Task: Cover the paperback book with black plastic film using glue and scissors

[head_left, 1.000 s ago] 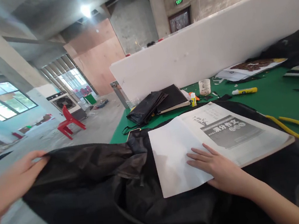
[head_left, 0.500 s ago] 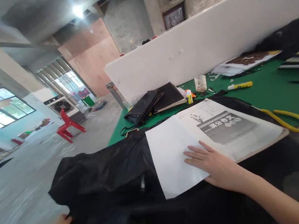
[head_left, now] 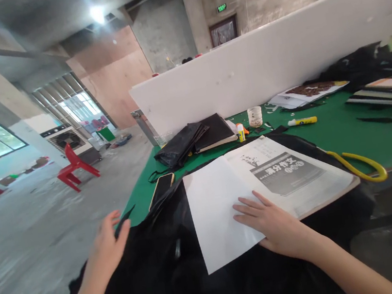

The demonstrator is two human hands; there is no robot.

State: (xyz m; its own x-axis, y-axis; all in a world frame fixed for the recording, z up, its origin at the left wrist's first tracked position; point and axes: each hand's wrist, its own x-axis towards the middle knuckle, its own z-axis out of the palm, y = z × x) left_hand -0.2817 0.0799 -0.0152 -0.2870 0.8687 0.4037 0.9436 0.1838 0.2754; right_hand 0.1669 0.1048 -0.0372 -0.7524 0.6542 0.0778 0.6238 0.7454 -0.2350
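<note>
An open book [head_left: 296, 176] lies on black fabric [head_left: 161, 260] at the front of the green table [head_left: 342, 140]. Its blank white page [head_left: 213, 213] is on the left and a printed page on the right. My right hand [head_left: 274, 224] rests flat on the book near the inner fold, fingers spread. Over the fabric's left part is my left hand [head_left: 108, 238], thumb and fingers apart, with a dark pointed piece showing behind it. A phone [head_left: 162, 190] lies at the table's left edge, partly covered by the fabric.
Behind the book are a black notebook [head_left: 216, 131], a glue stick [head_left: 241, 133], a clear jar [head_left: 255, 116] and a yellow marker [head_left: 303, 121]. Yellow-handled scissors [head_left: 364, 168] lie right of the book. A white partition [head_left: 243, 71] stands behind; a red chair [head_left: 76, 167] is on the floor.
My left hand has let go of the fabric's left edge and moved up and right, its fingers opening. The fabric there has dropped lower, uncovering the phone. My right hand stays on the book.
</note>
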